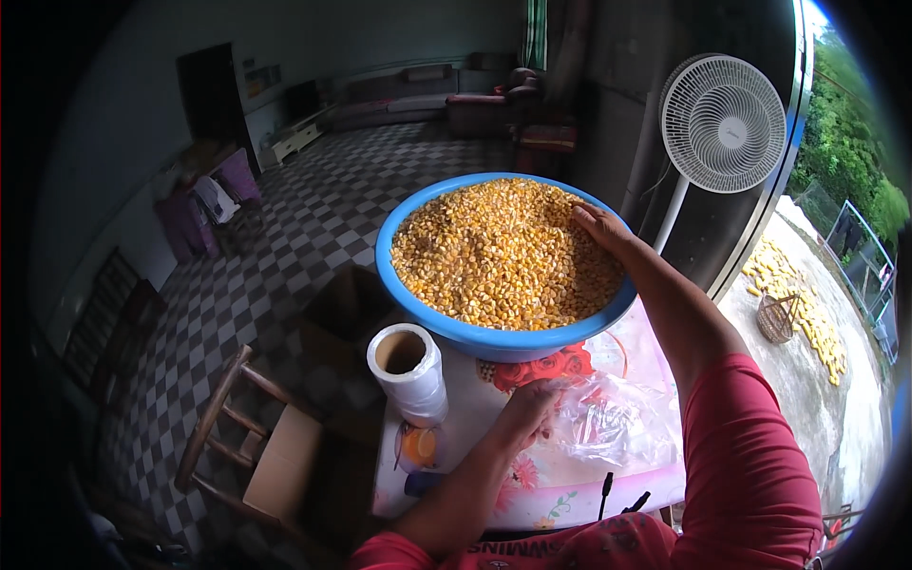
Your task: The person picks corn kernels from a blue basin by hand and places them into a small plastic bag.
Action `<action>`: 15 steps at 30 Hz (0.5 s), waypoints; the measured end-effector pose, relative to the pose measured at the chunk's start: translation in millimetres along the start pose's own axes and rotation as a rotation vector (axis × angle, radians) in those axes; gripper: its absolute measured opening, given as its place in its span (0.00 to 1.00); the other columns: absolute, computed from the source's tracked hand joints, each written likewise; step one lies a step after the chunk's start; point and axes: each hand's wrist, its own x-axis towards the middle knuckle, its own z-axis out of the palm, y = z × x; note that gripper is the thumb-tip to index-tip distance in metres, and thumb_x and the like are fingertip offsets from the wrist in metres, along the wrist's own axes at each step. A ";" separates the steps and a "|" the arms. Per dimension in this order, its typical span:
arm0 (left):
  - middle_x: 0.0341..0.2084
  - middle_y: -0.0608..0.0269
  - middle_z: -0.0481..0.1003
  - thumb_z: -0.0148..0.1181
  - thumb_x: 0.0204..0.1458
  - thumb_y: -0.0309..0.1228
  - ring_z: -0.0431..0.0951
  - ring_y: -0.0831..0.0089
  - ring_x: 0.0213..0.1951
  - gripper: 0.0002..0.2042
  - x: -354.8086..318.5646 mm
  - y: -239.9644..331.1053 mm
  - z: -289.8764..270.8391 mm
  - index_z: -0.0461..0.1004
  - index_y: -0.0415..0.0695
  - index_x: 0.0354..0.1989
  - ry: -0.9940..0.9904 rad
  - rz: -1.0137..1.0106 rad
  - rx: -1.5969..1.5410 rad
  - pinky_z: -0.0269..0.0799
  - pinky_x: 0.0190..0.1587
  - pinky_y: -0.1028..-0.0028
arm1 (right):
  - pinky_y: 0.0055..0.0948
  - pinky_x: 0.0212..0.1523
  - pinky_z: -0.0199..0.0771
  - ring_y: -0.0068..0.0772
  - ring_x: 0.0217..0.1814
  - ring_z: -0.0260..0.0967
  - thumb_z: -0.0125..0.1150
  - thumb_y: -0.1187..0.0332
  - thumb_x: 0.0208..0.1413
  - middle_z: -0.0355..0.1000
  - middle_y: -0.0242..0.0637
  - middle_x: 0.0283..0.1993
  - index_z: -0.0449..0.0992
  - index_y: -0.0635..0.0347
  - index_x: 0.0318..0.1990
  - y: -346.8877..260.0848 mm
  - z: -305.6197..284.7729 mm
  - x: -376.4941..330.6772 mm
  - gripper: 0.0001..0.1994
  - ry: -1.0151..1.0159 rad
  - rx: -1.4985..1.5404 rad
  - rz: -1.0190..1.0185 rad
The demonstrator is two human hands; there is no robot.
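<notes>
A wide blue basin (388,261) heaped with yellow corn kernels (503,252) stands on the far part of the table. My right hand (605,228) reaches over the basin's right side, its fingers stretched out onto the kernels. Closer to me, my left hand (532,410) is closed at the edge of a crumpled clear plastic bag (613,418), which lies on the table to its right. Some of the left fingertips are hidden. Left of that hand, a roll of clear plastic bags (419,385) stands upright, its cardboard core showing at the top.
The table has a flowered cover (532,499). A white fan (727,123) rises behind it at the right. A wooden chair (223,418) and a cardboard box (282,461) sit at the left. Outside the doorway, corn cobs (807,323) and a wicker basket (776,320) lie on concrete.
</notes>
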 end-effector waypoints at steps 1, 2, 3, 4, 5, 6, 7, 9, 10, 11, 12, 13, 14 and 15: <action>0.10 0.76 0.52 0.46 0.56 0.34 0.52 0.83 0.12 0.14 0.6 0.1 1.6 0.70 0.46 0.48 -0.003 0.001 0.002 0.54 0.18 0.78 | 0.30 0.55 0.61 0.35 0.54 0.65 0.51 0.49 0.56 0.69 0.40 0.52 0.70 0.54 0.53 -1.6 -2.6 -4.8 0.23 0.009 -0.062 -0.032; 0.10 0.76 0.52 0.46 0.56 0.34 0.52 0.83 0.12 0.14 0.0 0.6 2.2 0.70 0.46 0.48 -0.005 0.001 0.003 0.54 0.18 0.78 | 0.30 0.55 0.61 0.35 0.54 0.65 0.51 0.49 0.56 0.69 0.40 0.52 0.70 0.54 0.53 -7.5 -1.5 -9.9 0.23 0.011 -0.063 -0.031; 0.10 0.76 0.52 0.46 0.56 0.34 0.52 0.83 0.12 0.14 -1.3 1.5 2.9 0.69 0.46 0.49 -0.001 -0.006 -0.002 0.54 0.18 0.78 | 0.29 0.55 0.61 0.35 0.54 0.65 0.52 0.50 0.55 0.69 0.40 0.52 0.71 0.54 0.53 -13.4 -0.2 -15.0 0.23 -0.019 -0.069 -0.014; 0.10 0.77 0.52 0.47 0.56 0.34 0.52 0.83 0.12 0.15 -2.3 2.1 3.3 0.69 0.46 0.50 0.002 -0.014 -0.008 0.54 0.18 0.78 | 0.29 0.54 0.62 0.35 0.54 0.66 0.53 0.50 0.54 0.69 0.40 0.52 0.71 0.54 0.52 -19.2 1.3 -20.7 0.23 -0.050 -0.076 0.004; 0.10 0.77 0.52 0.47 0.56 0.34 0.52 0.83 0.12 0.15 -1.9 1.7 2.9 0.69 0.46 0.50 -0.003 -0.012 -0.008 0.54 0.18 0.78 | 0.29 0.54 0.63 0.34 0.53 0.66 0.55 0.51 0.53 0.70 0.40 0.51 0.72 0.54 0.51 -29.4 2.5 -28.7 0.22 -0.062 -0.049 0.045; 0.10 0.77 0.52 0.47 0.55 0.35 0.51 0.83 0.12 0.16 -1.0 0.5 1.7 0.69 0.47 0.51 -0.009 -0.006 -0.016 0.54 0.18 0.78 | 0.29 0.53 0.63 0.34 0.52 0.67 0.55 0.51 0.53 0.70 0.39 0.50 0.73 0.54 0.50 -30.8 5.8 -31.4 0.22 -0.064 -0.066 0.051; 0.10 0.77 0.52 0.48 0.55 0.35 0.51 0.83 0.12 0.16 0.0 -0.7 0.7 0.69 0.47 0.52 -0.014 -0.001 -0.024 0.54 0.18 0.78 | 0.29 0.53 0.64 0.34 0.51 0.67 0.55 0.51 0.53 0.70 0.40 0.50 0.73 0.54 0.50 -36.8 7.6 -37.2 0.22 -0.088 -0.072 0.031; 0.10 0.77 0.52 0.48 0.56 0.35 0.51 0.84 0.12 0.16 1.4 -2.1 -0.5 0.69 0.47 0.52 -0.013 0.011 -0.020 0.54 0.18 0.78 | 0.29 0.55 0.63 0.35 0.55 0.65 0.53 0.49 0.55 0.68 0.41 0.53 0.69 0.56 0.54 -48.9 8.9 -47.7 0.25 -0.161 -0.089 -0.004; 0.10 0.77 0.52 0.48 0.56 0.36 0.51 0.84 0.12 0.16 2.4 -3.0 -1.3 0.69 0.48 0.52 -0.009 0.022 -0.015 0.53 0.17 0.78 | 0.29 0.55 0.63 0.35 0.55 0.65 0.53 0.49 0.55 0.68 0.41 0.53 0.69 0.56 0.54 -53.6 10.6 -50.9 0.25 -0.161 -0.091 -0.004; 0.10 0.77 0.52 0.48 0.56 0.36 0.51 0.84 0.12 0.16 3.7 -4.6 -2.5 0.69 0.48 0.52 -0.010 0.023 -0.015 0.53 0.17 0.78 | 0.30 0.55 0.63 0.36 0.55 0.65 0.53 0.50 0.55 0.68 0.41 0.53 0.69 0.56 0.54 -58.7 12.5 -54.4 0.25 -0.153 -0.140 -0.033; 0.10 0.77 0.52 0.48 0.56 0.37 0.51 0.84 0.12 0.17 5.3 -6.5 -4.1 0.68 0.48 0.53 -0.011 0.028 -0.006 0.54 0.17 0.78 | 0.30 0.55 0.63 0.36 0.55 0.65 0.53 0.51 0.55 0.67 0.42 0.54 0.69 0.57 0.53 -61.7 14.6 -56.9 0.24 -0.145 -0.188 -0.063; 0.10 0.77 0.52 0.48 0.56 0.38 0.51 0.85 0.12 0.17 6.1 -7.4 -5.0 0.68 0.48 0.53 -0.011 0.033 0.002 0.54 0.17 0.78 | 0.31 0.56 0.63 0.39 0.56 0.64 0.53 0.53 0.55 0.67 0.43 0.54 0.70 0.57 0.53 -62.1 16.7 -58.3 0.23 -0.155 -0.172 -0.055; 0.10 0.77 0.52 0.48 0.56 0.38 0.51 0.85 0.12 0.17 7.0 -7.5 -4.4 0.68 0.48 0.53 -0.015 0.033 0.002 0.54 0.17 0.78 | 0.31 0.56 0.63 0.39 0.56 0.64 0.53 0.53 0.55 0.67 0.43 0.54 0.70 0.57 0.53 -57.8 17.5 -58.0 0.23 -0.153 -0.175 -0.054; 0.10 0.77 0.52 0.47 0.56 0.38 0.51 0.85 0.12 0.17 7.9 -7.6 -3.7 0.68 0.48 0.53 -0.022 0.030 -0.001 0.54 0.17 0.79 | 0.32 0.56 0.63 0.40 0.55 0.65 0.53 0.53 0.55 0.66 0.43 0.55 0.70 0.55 0.53 -52.4 19.0 -56.5 0.22 -0.151 -0.244 -0.131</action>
